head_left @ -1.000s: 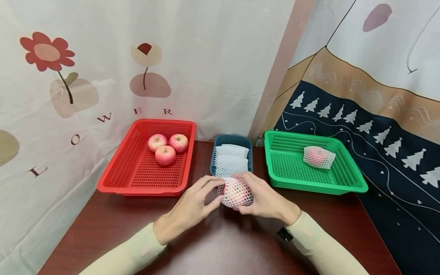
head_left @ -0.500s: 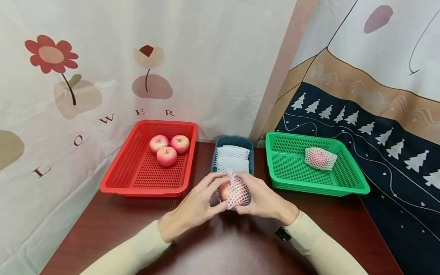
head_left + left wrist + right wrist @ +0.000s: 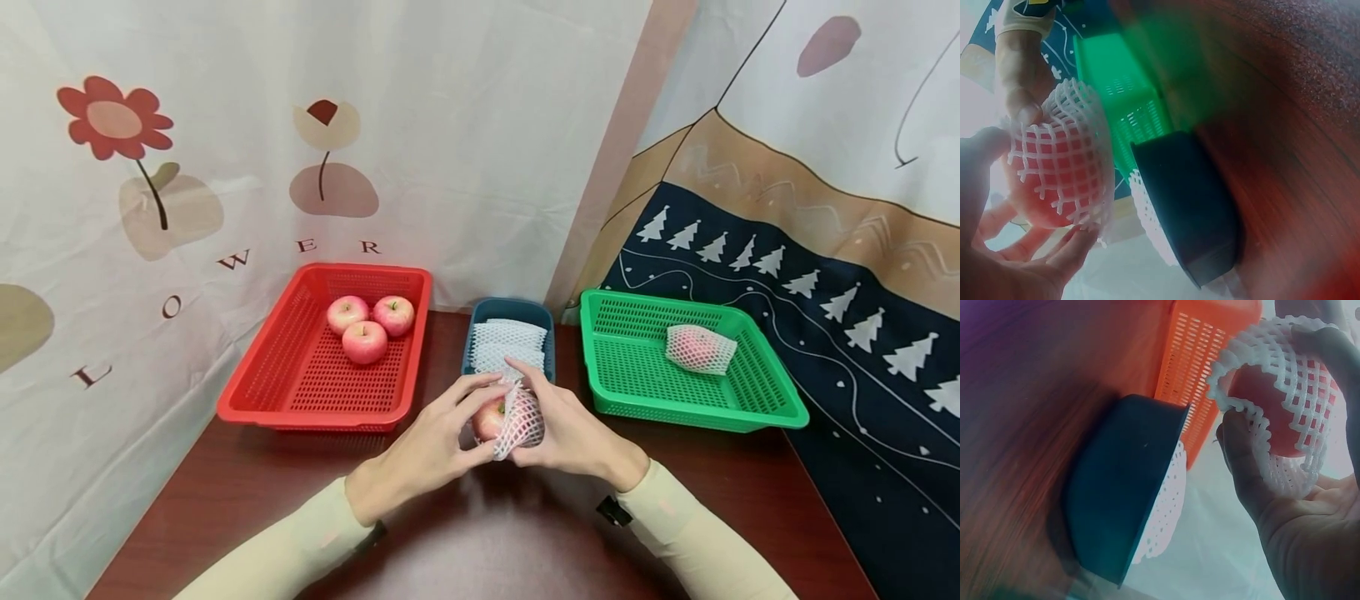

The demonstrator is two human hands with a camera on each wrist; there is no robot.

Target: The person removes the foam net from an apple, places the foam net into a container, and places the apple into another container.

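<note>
Between both hands, above the table, is a red-and-yellow apple (image 3: 489, 419), partly covered by a white foam fruit net (image 3: 525, 421). The net wraps the right side; the left side lies bare. My left hand (image 3: 431, 442) curls thumb and fingers at the net's edge, and its fingertips touch the mesh (image 3: 1079, 150) in the left wrist view. My right hand (image 3: 577, 437) grips the netted apple from the right. In the right wrist view, its fingers hold the net (image 3: 1316, 406) around the red fruit (image 3: 1260, 394), with the net's mouth gaping.
A red basket (image 3: 315, 400) at left holds three bare apples (image 3: 365, 342). Behind the hands, a dark blue bin (image 3: 551, 333) contains stacked foam nets (image 3: 510, 333). The green basket (image 3: 622, 354) at right holds one netted apple (image 3: 697, 348). A printed curtain (image 3: 465, 150) hangs behind the table.
The net's left edge has shifted rightward across the apple, baring more of its left side. My right index finger has lifted slightly. Both hands stay in nearly the same place.
</note>
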